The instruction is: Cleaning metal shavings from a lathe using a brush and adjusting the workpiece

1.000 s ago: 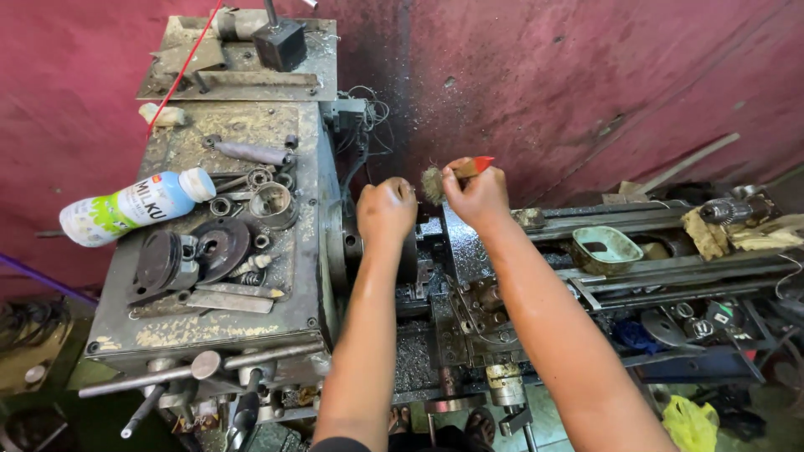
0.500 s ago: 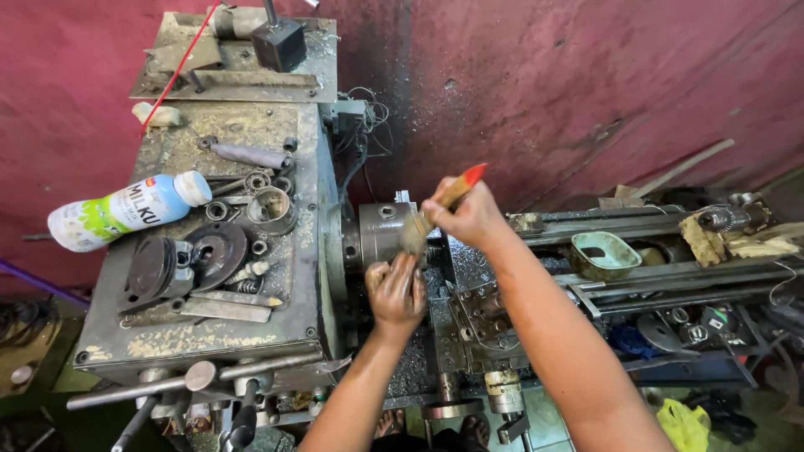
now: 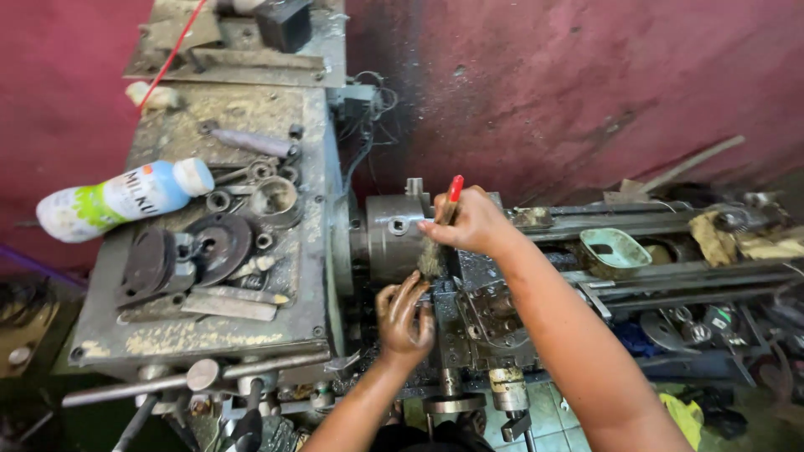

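I stand over an old, greasy metal lathe. My right hand (image 3: 471,223) holds a small paintbrush with a red handle (image 3: 453,192); its dirty bristles (image 3: 430,261) rest against the face of the grey lathe chuck (image 3: 391,237). My left hand (image 3: 403,314) is below the chuck, oily fingers spread and touching the dark parts by the carriage (image 3: 488,311). It holds nothing that I can see.
On the headstock top (image 3: 209,339) lie a white and green plastic bottle (image 3: 117,199), round metal discs, a metal cup, bars and fittings. A green dish (image 3: 617,248) and rags sit on the bed to the right. A dark red wall stands behind. Levers stick out at lower left.
My left hand dropped from the top of the chuck to below it. My right hand turned the brush down so its bristles meet the chuck face.
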